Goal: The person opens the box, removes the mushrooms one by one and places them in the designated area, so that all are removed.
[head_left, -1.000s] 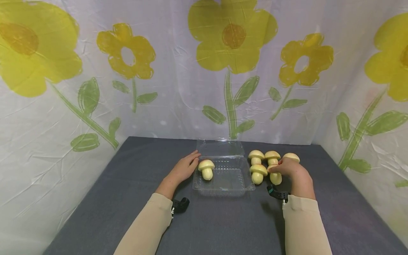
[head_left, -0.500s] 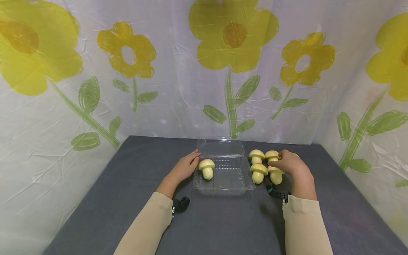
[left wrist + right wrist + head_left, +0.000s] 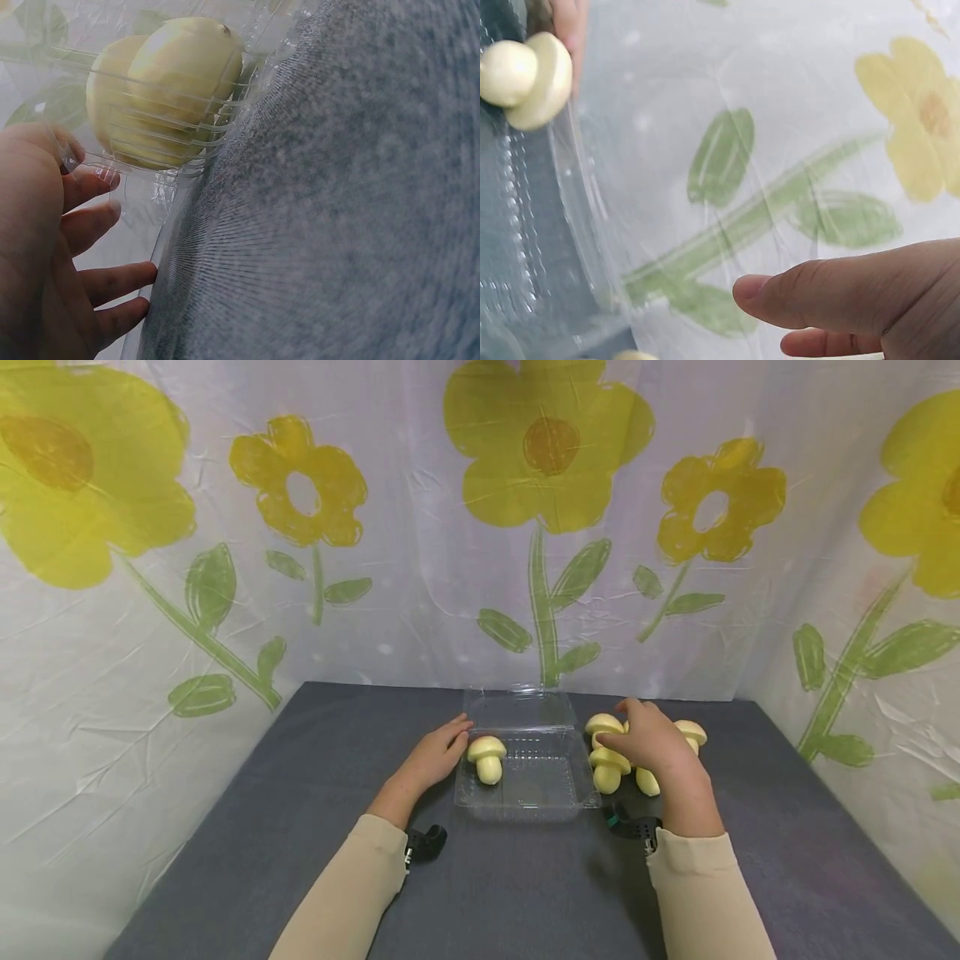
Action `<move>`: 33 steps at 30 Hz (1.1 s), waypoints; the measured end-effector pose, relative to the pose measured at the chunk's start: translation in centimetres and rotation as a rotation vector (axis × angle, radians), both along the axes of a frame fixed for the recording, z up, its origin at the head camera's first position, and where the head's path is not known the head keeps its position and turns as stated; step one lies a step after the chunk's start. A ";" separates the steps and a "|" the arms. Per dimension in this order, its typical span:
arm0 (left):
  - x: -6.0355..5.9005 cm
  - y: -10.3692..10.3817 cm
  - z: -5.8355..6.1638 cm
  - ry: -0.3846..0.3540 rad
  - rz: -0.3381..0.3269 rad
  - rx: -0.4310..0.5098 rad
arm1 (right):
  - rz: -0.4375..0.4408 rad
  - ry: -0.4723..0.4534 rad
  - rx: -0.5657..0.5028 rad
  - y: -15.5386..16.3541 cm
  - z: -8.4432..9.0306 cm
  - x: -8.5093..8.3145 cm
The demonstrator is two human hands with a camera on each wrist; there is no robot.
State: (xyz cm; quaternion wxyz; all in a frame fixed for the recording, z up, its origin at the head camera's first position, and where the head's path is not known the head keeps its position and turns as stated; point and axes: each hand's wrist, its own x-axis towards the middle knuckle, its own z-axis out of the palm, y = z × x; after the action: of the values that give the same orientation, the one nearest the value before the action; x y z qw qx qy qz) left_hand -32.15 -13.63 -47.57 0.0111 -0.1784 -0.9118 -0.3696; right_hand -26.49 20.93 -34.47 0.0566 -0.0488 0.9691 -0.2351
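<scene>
We see the left hand point(image 3: 433, 759) resting flat, fingers relaxed, against the left wall of the clear clamshell box point(image 3: 525, 797), one mushroom point(image 3: 487, 757) inside near it. Right hand point(image 3: 654, 745) hovers over the mushroom cluster point(image 3: 607, 768) just right of the box; whether it pinches one, we cannot tell.

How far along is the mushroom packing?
One pale yellow toy mushroom already lies in the clear plastic clamshell box, steadied by the left hand. The right hand is over the group of loose mushrooms beside it; those remain outside.
</scene>
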 end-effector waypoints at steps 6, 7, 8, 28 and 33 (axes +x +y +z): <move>0.1 0.0 0.0 -0.001 -0.002 0.007 | 0.036 0.084 0.023 -2.1 -0.6 0.1; 0.1 0.0 -0.1 -0.003 -0.001 0.003 | 0.043 0.092 0.025 -2.5 -0.7 0.0; 0.1 0.1 -0.1 -0.003 0.000 0.002 | 0.046 0.096 0.024 -2.8 -0.8 0.0; 0.3 0.3 0.0 0.028 0.006 0.002 | 0.202 0.221 0.092 -9.0 -3.5 0.4; 0.2 0.3 0.1 0.039 0.010 0.003 | 0.242 0.196 0.097 -10.3 -4.7 0.3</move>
State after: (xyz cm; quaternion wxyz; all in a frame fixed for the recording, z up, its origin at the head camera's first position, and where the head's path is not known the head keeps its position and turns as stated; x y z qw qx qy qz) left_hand -31.93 -13.29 -47.45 0.0311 -0.1810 -0.9118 -0.3673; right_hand -26.18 10.63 -39.17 -0.0081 -0.1854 0.9672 -0.1735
